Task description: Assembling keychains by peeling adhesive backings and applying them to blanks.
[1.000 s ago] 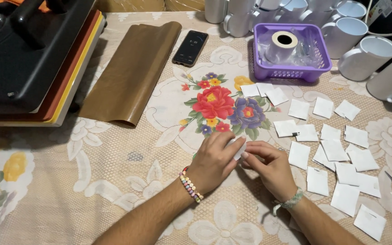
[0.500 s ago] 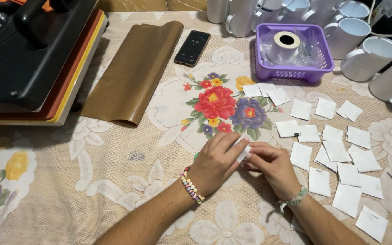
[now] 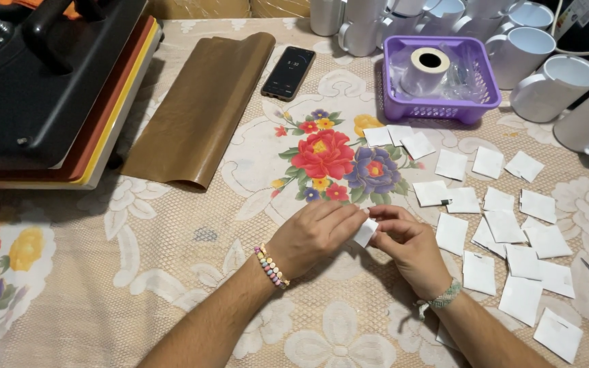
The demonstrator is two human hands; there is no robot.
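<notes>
Fingers of both the left hand [image 3: 315, 235] and right hand [image 3: 407, 242] pinch one white paper square [image 3: 365, 232] at centre frame, apparently folding it; a firm crease seems next. More squares [image 3: 506, 255] scatter right across the worktop [image 3: 172, 272].

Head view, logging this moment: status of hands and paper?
Left hand and right hand both pinching one small white paper square. More white squares scattered right. Nothing obstructing.
</notes>
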